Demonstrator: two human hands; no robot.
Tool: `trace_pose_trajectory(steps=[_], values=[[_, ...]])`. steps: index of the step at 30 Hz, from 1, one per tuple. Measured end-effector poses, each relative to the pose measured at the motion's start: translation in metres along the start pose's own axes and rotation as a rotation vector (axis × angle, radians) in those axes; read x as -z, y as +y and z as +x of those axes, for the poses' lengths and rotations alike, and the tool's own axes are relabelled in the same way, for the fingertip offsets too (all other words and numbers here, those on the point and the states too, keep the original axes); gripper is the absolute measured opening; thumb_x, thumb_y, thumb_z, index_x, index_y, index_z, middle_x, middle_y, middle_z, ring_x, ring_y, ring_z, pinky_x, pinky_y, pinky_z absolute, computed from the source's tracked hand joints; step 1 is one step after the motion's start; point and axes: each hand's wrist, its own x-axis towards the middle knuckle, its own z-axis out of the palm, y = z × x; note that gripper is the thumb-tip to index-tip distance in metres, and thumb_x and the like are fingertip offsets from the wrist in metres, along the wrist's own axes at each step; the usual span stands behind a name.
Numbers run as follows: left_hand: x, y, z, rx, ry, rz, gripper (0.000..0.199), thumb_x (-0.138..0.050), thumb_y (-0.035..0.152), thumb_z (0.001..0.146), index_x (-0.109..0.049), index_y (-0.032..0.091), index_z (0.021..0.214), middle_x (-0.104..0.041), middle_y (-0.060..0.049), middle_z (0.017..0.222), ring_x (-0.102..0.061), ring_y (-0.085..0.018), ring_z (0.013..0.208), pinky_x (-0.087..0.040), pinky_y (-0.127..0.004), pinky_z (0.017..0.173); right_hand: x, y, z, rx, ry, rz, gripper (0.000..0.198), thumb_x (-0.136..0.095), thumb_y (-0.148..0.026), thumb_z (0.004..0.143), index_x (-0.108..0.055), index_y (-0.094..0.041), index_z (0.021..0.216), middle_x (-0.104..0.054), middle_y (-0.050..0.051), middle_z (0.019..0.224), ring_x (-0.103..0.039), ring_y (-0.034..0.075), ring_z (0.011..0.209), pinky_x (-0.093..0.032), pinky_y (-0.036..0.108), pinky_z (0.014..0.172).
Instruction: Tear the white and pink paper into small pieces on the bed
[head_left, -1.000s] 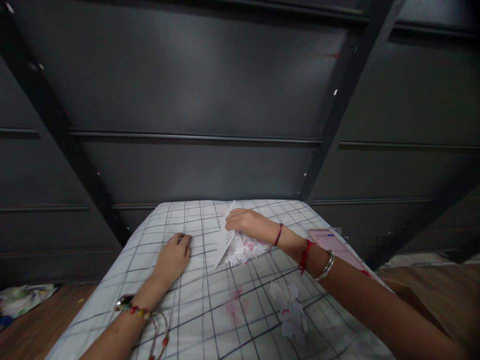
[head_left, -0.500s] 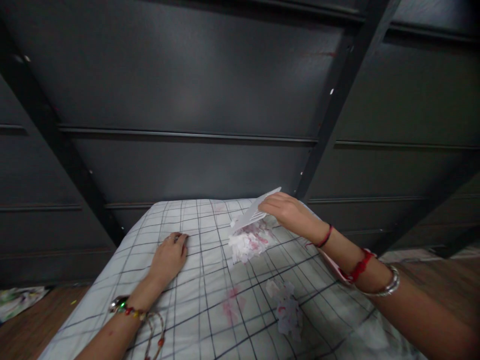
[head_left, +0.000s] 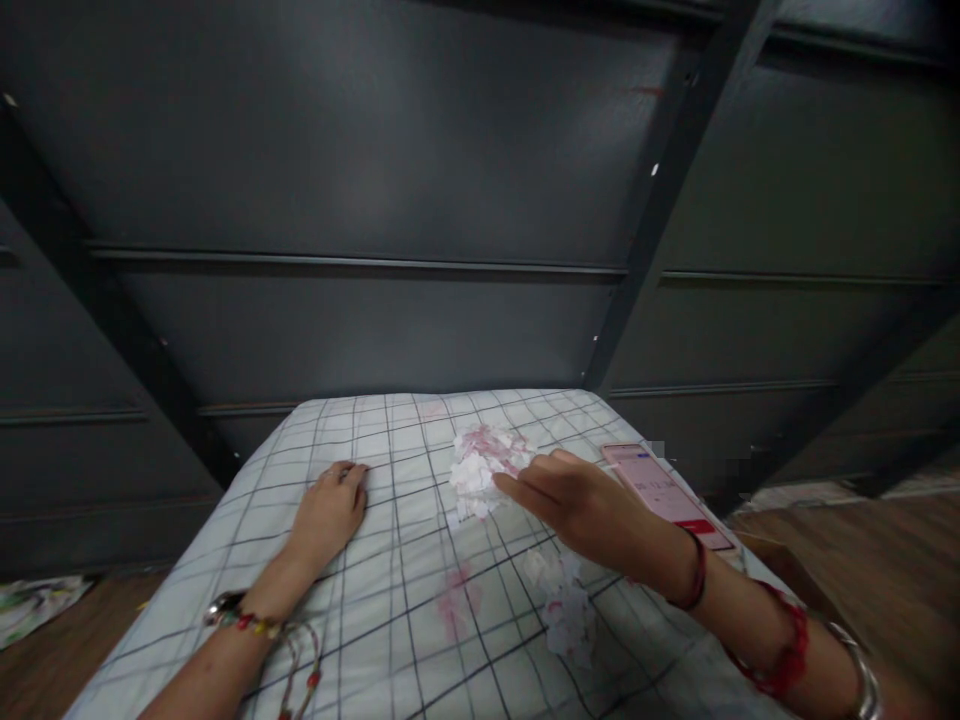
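Note:
My left hand (head_left: 330,510) lies palm down on the checked cloth (head_left: 390,640), its fingers slightly bent and holding nothing. A pile of torn white paper scraps with pink stains (head_left: 480,475) sits near the middle of the cloth. At the pile's right edge is my right hand (head_left: 577,500), its fingers pressed together and pointing at the scraps. Whatever is between those fingertips is hidden. Closer to me, a smaller heap of scraps (head_left: 570,615) lies below my right wrist.
A pink-edged phone (head_left: 664,490) with a lit screen lies beyond my right forearm near the cloth's right edge. A pink stain (head_left: 457,605) marks the cloth. Dark metal panels (head_left: 375,330) rise behind. Wooden floor (head_left: 862,540) shows at both sides.
The flat white slotted piece my right hand held over the pile is no longer visible. That hand has come lower and nearer, uncovering the phone. My left hand stays in place.

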Motion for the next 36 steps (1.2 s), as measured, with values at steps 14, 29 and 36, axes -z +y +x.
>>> trace_pose_trajectory(steps=[14,29,36], values=[[0.008,0.004,0.0,0.014,-0.065,0.017,0.034,-0.038,0.017,0.084,-0.055,0.009,0.113,-0.056,-0.015,0.109,-0.056,-0.025,0.096,-0.045,-0.036,0.086,0.004,-0.012,0.005,0.089,-0.03,0.024,0.024,-0.037,-0.005,0.087,-0.052,-0.01,0.105,-0.057,0.003,0.075,-0.048,0.015,0.068,-0.041,0.031,0.066],[0.007,0.005,0.0,0.001,-0.047,0.042,0.034,-0.038,0.016,0.084,-0.057,0.007,0.111,-0.056,-0.016,0.108,-0.055,-0.025,0.097,-0.043,-0.035,0.089,0.011,-0.021,0.004,0.076,0.047,0.025,0.02,-0.041,-0.006,0.086,-0.053,-0.011,0.101,-0.056,0.001,0.072,-0.047,0.014,0.067,-0.038,0.029,0.067],[0.005,0.004,0.0,-0.002,-0.028,0.041,0.034,-0.038,0.017,0.084,-0.057,0.008,0.111,-0.057,-0.015,0.108,-0.056,-0.025,0.096,-0.045,-0.036,0.086,0.01,-0.01,-0.012,0.107,0.018,0.032,0.014,-0.045,-0.007,0.086,-0.055,-0.012,0.094,-0.055,0.0,0.07,-0.047,0.014,0.067,-0.036,0.029,0.066]])
